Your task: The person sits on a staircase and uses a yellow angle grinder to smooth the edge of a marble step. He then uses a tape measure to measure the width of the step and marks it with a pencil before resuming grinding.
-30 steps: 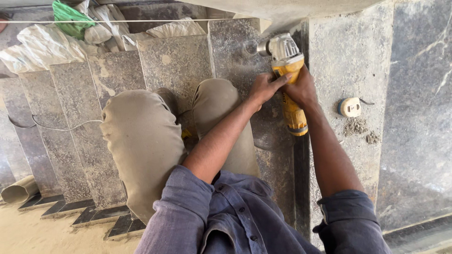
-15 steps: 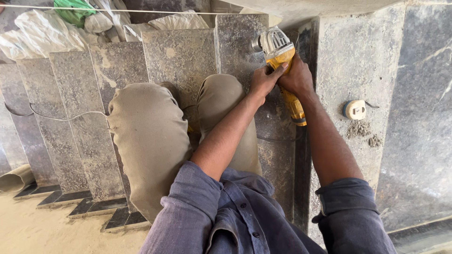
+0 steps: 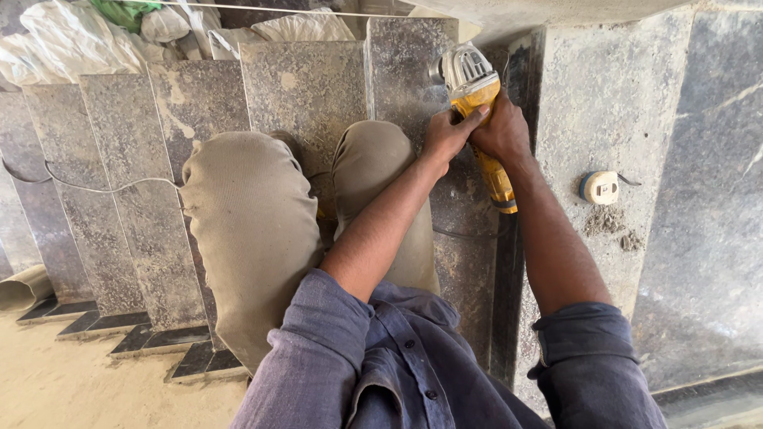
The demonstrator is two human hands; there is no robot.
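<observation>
Compared with a second ago, both hands and the yellow angle grinder (image 3: 481, 119) sit a little higher and further left in the head view, and the grey head of the tool now reaches almost to the top of the stone slab; the grip itself looks unchanged. The left hand (image 3: 447, 133) is closed around the yellow body just behind the grey head, thumb stretched along it. The right hand (image 3: 502, 131) is wrapped around the body just beside it, and the handle's tail sticks out below the wrist. The grinder's head lies over the dark gap between two slabs, just above the hands.

Left of the hands, the person's bent knees in tan trousers (image 3: 254, 230) cover a row of dusty grey stone slabs (image 3: 119, 183) leaning side by side. A thin wire (image 3: 103, 189) crosses them. Right of the hands, a small round tape measure (image 3: 600, 187) rests on a pale slab beside crumbs of grit (image 3: 608, 226). White sacks (image 3: 71, 48) lie far above left; sandy floor (image 3: 79, 381) lies below left.
</observation>
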